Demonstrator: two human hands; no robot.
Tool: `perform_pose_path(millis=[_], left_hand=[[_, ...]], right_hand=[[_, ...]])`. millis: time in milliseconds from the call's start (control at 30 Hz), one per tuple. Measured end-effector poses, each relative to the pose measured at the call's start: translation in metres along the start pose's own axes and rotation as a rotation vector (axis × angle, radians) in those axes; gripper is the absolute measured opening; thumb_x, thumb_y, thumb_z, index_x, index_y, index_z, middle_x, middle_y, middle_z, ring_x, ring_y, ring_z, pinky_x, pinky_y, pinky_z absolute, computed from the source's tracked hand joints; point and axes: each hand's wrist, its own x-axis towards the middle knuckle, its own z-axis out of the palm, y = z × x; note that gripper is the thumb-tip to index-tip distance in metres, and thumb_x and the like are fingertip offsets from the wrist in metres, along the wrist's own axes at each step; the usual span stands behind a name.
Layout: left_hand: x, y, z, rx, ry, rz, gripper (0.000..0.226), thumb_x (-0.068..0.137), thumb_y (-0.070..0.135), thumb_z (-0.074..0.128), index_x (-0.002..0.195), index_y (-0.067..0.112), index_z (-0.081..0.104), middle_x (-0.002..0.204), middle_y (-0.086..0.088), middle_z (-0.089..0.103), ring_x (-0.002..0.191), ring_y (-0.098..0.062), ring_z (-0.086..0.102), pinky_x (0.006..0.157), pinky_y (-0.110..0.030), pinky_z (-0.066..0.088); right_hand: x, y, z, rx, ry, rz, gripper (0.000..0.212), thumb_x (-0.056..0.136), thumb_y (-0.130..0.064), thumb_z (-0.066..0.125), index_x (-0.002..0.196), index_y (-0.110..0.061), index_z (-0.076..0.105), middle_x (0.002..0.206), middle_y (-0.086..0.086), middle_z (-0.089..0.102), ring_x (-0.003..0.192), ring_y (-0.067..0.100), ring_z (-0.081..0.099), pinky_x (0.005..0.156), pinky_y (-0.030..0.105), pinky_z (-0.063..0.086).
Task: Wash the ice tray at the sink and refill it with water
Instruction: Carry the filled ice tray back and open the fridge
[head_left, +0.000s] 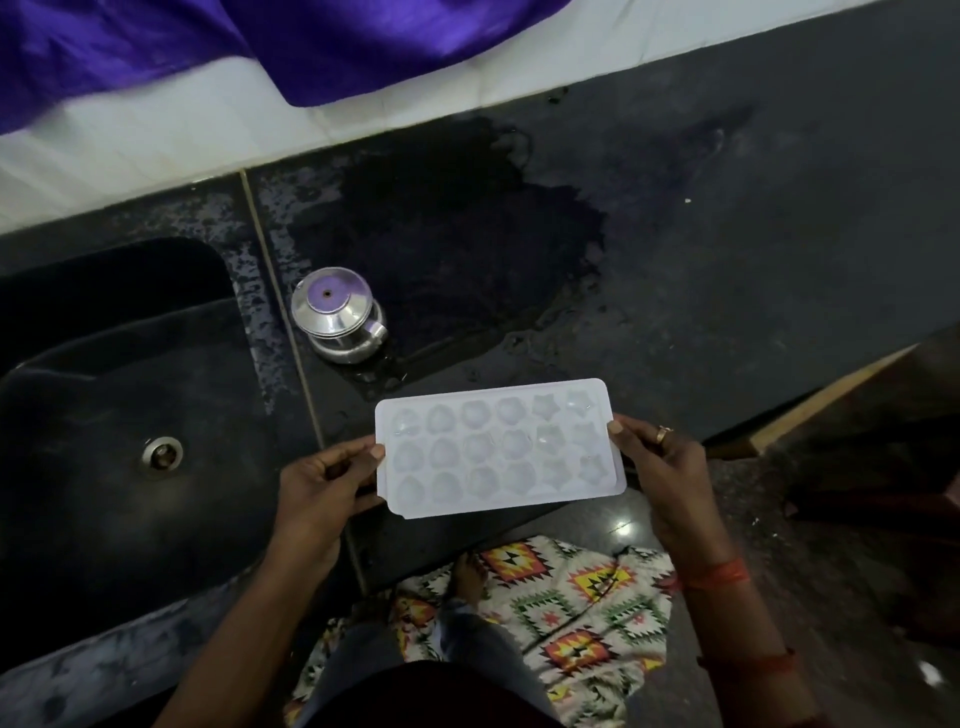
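Observation:
A white plastic ice tray (498, 449) with several shaped cavities is held level over the front edge of the dark counter. My left hand (324, 486) grips its left short end, thumb on top. My right hand (660, 462), wearing a ring, grips the right short end. The cavities glint faintly; whether they hold water I cannot tell. The black sink (119, 415) with its round metal drain (162, 454) lies to the left of the tray.
A steel vessel (337, 317) stands upside down on the black counter (727, 234) behind the tray, beside a wet patch (457, 234). Purple cloth (156, 47) hangs over the white tiled wall. A patterned mat (571, 613) lies on the floor below.

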Motion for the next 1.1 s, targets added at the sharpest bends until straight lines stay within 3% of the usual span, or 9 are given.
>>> perform_pose_path(millis=[133, 300, 567, 733, 833, 1033, 1100], left_hand=[[-0.001, 0.003, 0.006, 0.023, -0.048, -0.002, 0.013, 0.093, 0.002, 0.068, 0.1, 0.012, 0.074, 0.077, 0.004, 0.079, 0.068, -0.008, 0.076, 0.056, -0.022, 0.06], [-0.003, 0.005, 0.012, 0.069, -0.142, 0.016, 0.014, 0.094, 0.002, 0.067, 0.1, 0.012, 0.074, 0.079, 0.006, 0.08, 0.069, -0.007, 0.076, 0.055, -0.02, 0.059], [-0.002, 0.008, 0.014, 0.196, -0.294, 0.025, 0.015, 0.093, 0.001, 0.067, 0.096, 0.014, 0.074, 0.077, 0.005, 0.079, 0.065, -0.007, 0.075, 0.053, -0.02, 0.059], [-0.001, 0.007, 0.011, 0.274, -0.4, 0.031, 0.016, 0.093, 0.001, 0.068, 0.093, 0.016, 0.074, 0.075, 0.005, 0.079, 0.065, -0.007, 0.075, 0.054, -0.021, 0.059], [-0.001, 0.005, 0.007, 0.327, -0.447, 0.029, 0.015, 0.092, 0.002, 0.069, 0.095, 0.016, 0.075, 0.08, 0.002, 0.08, 0.067, -0.009, 0.076, 0.056, -0.022, 0.06], [-0.008, -0.001, 0.011, 0.441, -0.559, 0.043, 0.015, 0.092, 0.003, 0.069, 0.097, 0.016, 0.075, 0.081, 0.004, 0.08, 0.07, -0.009, 0.076, 0.056, -0.022, 0.06], [-0.014, -0.003, 0.016, 0.472, -0.6, 0.046, 0.016, 0.093, 0.002, 0.068, 0.096, 0.016, 0.075, 0.079, 0.005, 0.08, 0.068, -0.008, 0.076, 0.055, -0.021, 0.06]], right_hand=[[-0.015, 0.006, -0.008, 0.022, 0.065, 0.012, 0.016, 0.096, -0.009, 0.064, 0.1, -0.018, 0.077, 0.097, 0.003, 0.08, 0.095, 0.028, 0.074, 0.08, 0.041, 0.061], [-0.039, 0.019, -0.019, 0.038, 0.172, 0.028, 0.018, 0.096, -0.009, 0.065, 0.11, -0.006, 0.076, 0.102, 0.01, 0.078, 0.1, 0.037, 0.072, 0.085, 0.057, 0.057], [-0.095, 0.039, -0.02, 0.116, 0.332, 0.099, 0.015, 0.096, -0.014, 0.065, 0.1, -0.019, 0.078, 0.097, 0.005, 0.08, 0.094, 0.03, 0.075, 0.086, 0.054, 0.06], [-0.131, 0.057, -0.011, 0.229, 0.449, 0.136, 0.018, 0.096, -0.011, 0.064, 0.11, -0.005, 0.075, 0.102, 0.012, 0.078, 0.098, 0.035, 0.074, 0.083, 0.048, 0.06], [-0.154, 0.066, -0.006, 0.274, 0.525, 0.157, 0.016, 0.095, -0.011, 0.066, 0.107, -0.007, 0.076, 0.099, 0.01, 0.079, 0.096, 0.031, 0.075, 0.077, 0.043, 0.062], [-0.195, 0.091, -0.001, 0.36, 0.641, 0.193, 0.021, 0.093, -0.012, 0.068, 0.112, -0.004, 0.075, 0.104, 0.014, 0.078, 0.1, 0.034, 0.074, 0.082, 0.047, 0.061], [-0.211, 0.095, -0.002, 0.38, 0.677, 0.197, 0.019, 0.093, -0.011, 0.068, 0.109, -0.004, 0.076, 0.101, 0.013, 0.078, 0.095, 0.031, 0.075, 0.074, 0.042, 0.062]])
